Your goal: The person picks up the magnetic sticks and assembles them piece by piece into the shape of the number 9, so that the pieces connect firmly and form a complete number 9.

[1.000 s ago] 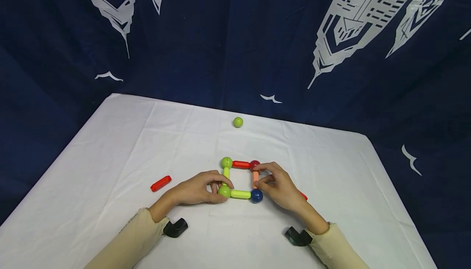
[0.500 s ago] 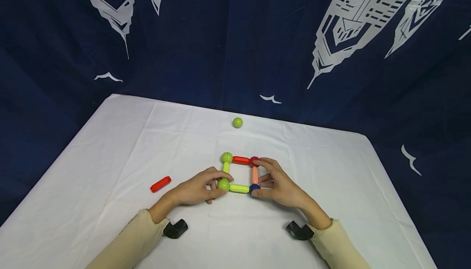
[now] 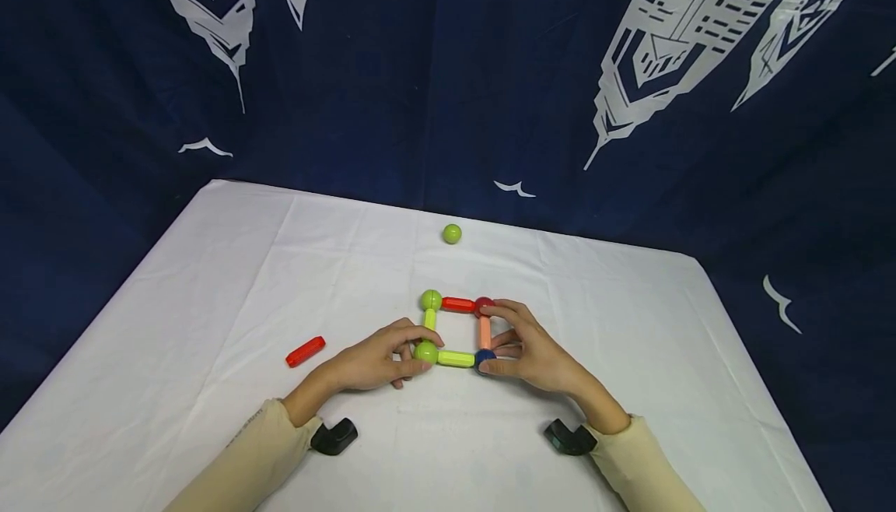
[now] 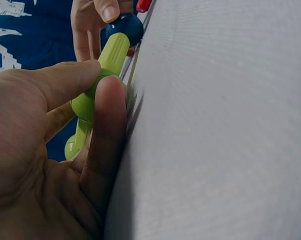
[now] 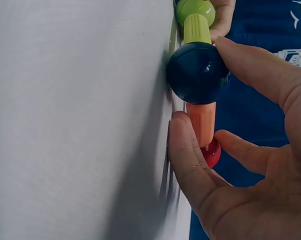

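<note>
A small square of magnetic rods and balls stands between my hands in the head view. My left hand (image 3: 383, 352) pinches the green ball (image 3: 425, 353) at its near-left corner, thumb and fingers on both sides in the left wrist view. My right hand (image 3: 535, 348) grips the right side, thumb on the dark blue ball (image 5: 198, 72) and index finger at the red ball (image 3: 484, 307). Other right fingertips lie beside the orange rod (image 5: 202, 122). A yellow-green rod (image 3: 456, 359) joins the near balls; a red rod (image 3: 458, 305) runs along the far side from another green ball (image 3: 431, 299).
A loose red rod (image 3: 305, 352) lies left of my left hand. Toward the far edge of the white-covered table (image 3: 210, 278) rests a loose green ball (image 3: 452, 233). Something red (image 4: 143, 5) shows past the right hand in the left wrist view. A dark blue curtain (image 3: 378, 107) hangs behind.
The square has shifted slightly away from me. My right thumb has gone from the orange rod to the blue ball. A red rod seen behind the right hand is now covered by it.
</note>
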Demonstrator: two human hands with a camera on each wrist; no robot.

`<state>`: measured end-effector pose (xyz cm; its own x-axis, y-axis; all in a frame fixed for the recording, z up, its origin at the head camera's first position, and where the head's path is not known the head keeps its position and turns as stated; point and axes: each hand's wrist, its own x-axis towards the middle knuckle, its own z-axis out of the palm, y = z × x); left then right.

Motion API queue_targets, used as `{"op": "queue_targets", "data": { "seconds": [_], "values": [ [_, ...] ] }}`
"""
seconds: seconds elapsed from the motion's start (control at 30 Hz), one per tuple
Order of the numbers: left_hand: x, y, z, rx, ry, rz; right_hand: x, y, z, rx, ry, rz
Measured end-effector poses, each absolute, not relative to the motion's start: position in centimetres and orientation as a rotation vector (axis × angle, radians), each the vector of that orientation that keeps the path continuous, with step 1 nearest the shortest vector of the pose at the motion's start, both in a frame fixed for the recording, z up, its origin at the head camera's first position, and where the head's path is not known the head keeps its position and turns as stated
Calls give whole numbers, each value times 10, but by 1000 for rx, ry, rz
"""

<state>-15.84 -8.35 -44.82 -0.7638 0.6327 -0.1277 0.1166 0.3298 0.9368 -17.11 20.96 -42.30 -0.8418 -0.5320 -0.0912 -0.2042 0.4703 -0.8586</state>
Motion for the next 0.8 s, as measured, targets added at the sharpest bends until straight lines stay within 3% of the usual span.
{"op": "queue_targets", "data": {
  "seconds": [0.47,0.8],
  "values": [
    [-158,-83,-446,671,2143,1425,-173,212,-419,-625,2399,-1302],
    [-157,-83,-445,663,2143,1426,-170,240,-404,-547,2534,-1258]
  ]
}}
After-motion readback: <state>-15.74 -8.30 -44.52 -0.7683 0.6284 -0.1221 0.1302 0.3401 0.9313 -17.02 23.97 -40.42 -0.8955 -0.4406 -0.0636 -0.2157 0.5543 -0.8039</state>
